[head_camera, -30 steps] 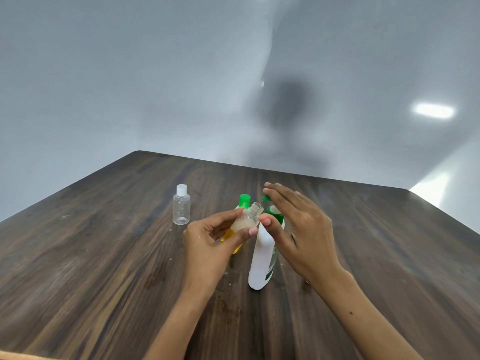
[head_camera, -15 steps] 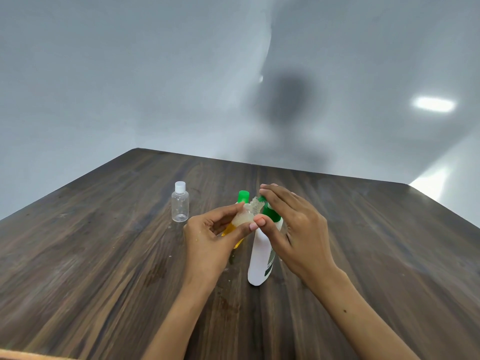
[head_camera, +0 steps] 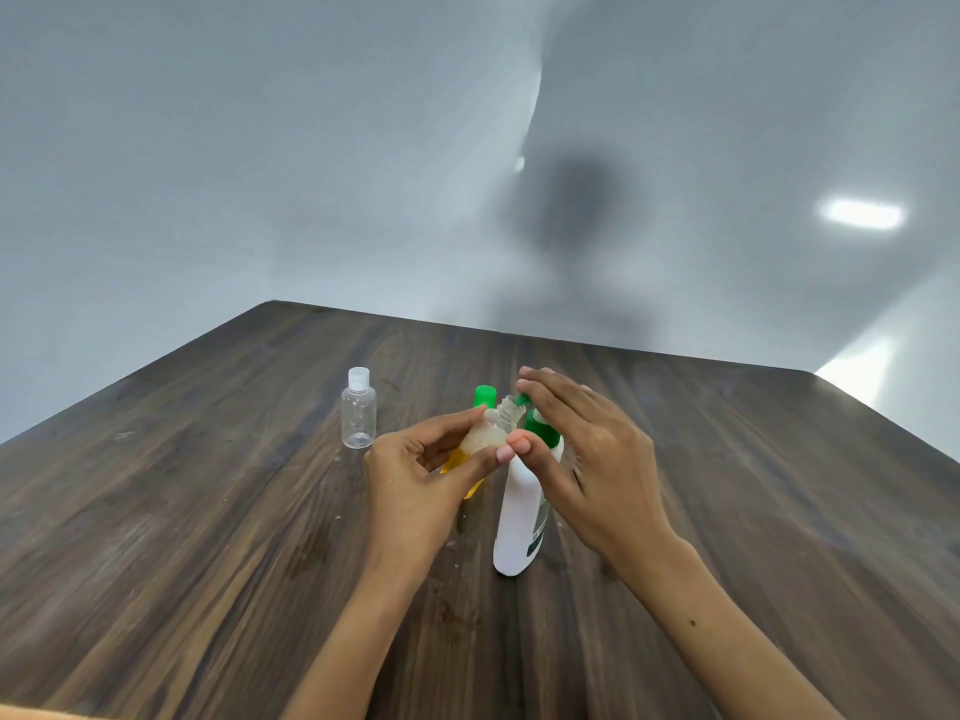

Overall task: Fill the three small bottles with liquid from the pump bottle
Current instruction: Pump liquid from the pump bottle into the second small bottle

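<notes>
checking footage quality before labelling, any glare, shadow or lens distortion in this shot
Head view: strong wide-angle distortion bows the wooden table edges; a bright light reflection glares on the grey wall, with a dark blurry shadow mid-wall; the hands, white pump bottle and capped clear bottle are evenly lit and reasonably sharp.

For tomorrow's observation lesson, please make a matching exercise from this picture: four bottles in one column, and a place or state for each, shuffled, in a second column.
Things:
1. white pump bottle
2. clear bottle with white cap
3. open small bottle
4. yellow bottle with green cap

Descriptions:
A. tilted, held in the left hand, mouth at the spout
B. mostly hidden behind the left hand
C. stands alone, capped, to the left
D. upright on the table, right hand over its green pump

Pairs: 1-D, 2-C, 3-A, 4-B
</notes>
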{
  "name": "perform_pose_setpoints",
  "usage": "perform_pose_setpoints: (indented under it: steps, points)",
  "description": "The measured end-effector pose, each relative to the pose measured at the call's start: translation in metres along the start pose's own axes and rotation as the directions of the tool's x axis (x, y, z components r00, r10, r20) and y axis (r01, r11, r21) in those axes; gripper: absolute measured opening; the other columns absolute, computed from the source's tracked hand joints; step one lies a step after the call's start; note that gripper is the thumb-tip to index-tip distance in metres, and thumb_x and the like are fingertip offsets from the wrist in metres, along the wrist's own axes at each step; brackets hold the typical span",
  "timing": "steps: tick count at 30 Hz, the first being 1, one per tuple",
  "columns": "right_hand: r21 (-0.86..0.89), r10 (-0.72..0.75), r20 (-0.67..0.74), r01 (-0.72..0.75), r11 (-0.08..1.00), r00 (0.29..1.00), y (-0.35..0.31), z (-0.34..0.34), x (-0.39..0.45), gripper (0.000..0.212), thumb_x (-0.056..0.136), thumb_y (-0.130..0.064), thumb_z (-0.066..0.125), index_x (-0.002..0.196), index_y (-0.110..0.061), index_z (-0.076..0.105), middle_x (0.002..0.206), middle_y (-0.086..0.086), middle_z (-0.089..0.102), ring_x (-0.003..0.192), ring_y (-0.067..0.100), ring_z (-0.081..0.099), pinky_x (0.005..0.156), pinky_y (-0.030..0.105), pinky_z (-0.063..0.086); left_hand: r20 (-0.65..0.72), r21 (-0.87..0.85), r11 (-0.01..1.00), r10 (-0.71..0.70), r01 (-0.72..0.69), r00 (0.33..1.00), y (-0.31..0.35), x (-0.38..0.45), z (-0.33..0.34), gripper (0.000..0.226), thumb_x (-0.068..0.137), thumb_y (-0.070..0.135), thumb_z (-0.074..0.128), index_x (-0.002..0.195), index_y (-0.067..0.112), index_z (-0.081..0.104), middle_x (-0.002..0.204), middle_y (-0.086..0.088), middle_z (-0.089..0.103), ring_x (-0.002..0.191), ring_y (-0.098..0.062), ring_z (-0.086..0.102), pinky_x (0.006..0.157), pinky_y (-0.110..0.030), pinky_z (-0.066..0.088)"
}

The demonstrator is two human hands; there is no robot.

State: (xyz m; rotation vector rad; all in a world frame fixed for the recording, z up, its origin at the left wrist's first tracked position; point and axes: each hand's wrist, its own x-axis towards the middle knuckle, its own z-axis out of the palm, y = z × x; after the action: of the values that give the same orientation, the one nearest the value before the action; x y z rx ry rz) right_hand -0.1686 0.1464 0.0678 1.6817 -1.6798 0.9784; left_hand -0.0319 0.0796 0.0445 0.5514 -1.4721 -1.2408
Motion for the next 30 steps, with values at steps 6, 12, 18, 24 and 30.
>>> perform_pose_setpoints:
  steps: [6, 12, 18, 24, 30]
  points:
    - [-0.032, 0.012, 0.049, -0.010, 0.999, 0.999, -0.002, 0.001, -0.001, 0.074, 0.092, -0.066, 0.021, 0.122, -0.012, 0.063, 0.128, 0.000, 0.059, 0.121, 0.014, 0.053, 0.100, 0.032, 0.040, 0.009, -0.013, 1.000, 0.003, -0.003, 1.000, 0.001, -0.001, 0.000, 0.062, 0.048, 0.046, 0.078, 0.103, 0.016, 0.074, 0.098, 0.004, 0.075, 0.092, -0.005, 0.071, 0.081, -0.025, 0.058]
    - [-0.007, 0.001, 0.118, 0.000, 1.000, 0.993, 0.001, -0.008, 0.004, 0.073, 0.093, -0.067, 0.019, 0.127, -0.016, 0.058, 0.137, -0.003, 0.051, 0.128, 0.011, 0.044, 0.106, 0.033, 0.034, -0.018, 0.022, 1.000, -0.011, 0.011, 1.000, -0.001, 0.001, -0.002, 0.052, 0.052, 0.036, 0.080, 0.100, 0.020, 0.074, 0.095, 0.008, 0.075, 0.091, -0.002, 0.070, 0.085, -0.026, 0.057]
    - [0.001, -0.044, 0.221, 0.045, 0.999, 0.974, 0.005, -0.018, 0.007, 0.081, 0.090, -0.072, 0.016, 0.137, -0.015, 0.049, 0.147, -0.008, 0.038, 0.137, 0.002, 0.028, 0.114, 0.028, 0.022, -0.038, 0.002, 1.000, -0.008, 0.008, 0.999, -0.001, 0.002, -0.002, 0.040, 0.056, 0.027, 0.085, 0.094, 0.029, 0.074, 0.091, 0.016, 0.075, 0.090, -0.002, 0.071, 0.082, -0.021, 0.056]
    - [-0.007, -0.006, 0.232, 0.008, 1.000, 0.973, 0.002, -0.020, 0.008, 0.085, 0.087, -0.076, 0.013, 0.137, -0.017, 0.049, 0.145, -0.010, 0.040, 0.132, 0.002, 0.034, 0.108, 0.031, 0.033, -0.013, -0.002, 1.000, -0.008, 0.008, 1.000, 0.002, 0.004, 0.001, 0.039, 0.059, 0.020, 0.087, 0.095, 0.027, 0.074, 0.090, 0.014, 0.075, 0.087, 0.000, 0.070, 0.075, -0.014, 0.053]
    - [-0.018, 0.017, 0.180, -0.014, 1.000, 0.984, 0.000, -0.016, 0.005, 0.083, 0.089, -0.073, 0.014, 0.135, -0.015, 0.052, 0.141, -0.005, 0.046, 0.131, 0.009, 0.039, 0.105, 0.037, 0.038, -0.007, -0.042, 0.999, -0.015, 0.015, 1.000, 0.004, 0.004, 0.002, 0.047, 0.049, 0.035, 0.082, 0.094, 0.025, 0.075, 0.090, 0.013, 0.076, 0.087, -0.002, 0.071, 0.075, -0.015, 0.054]
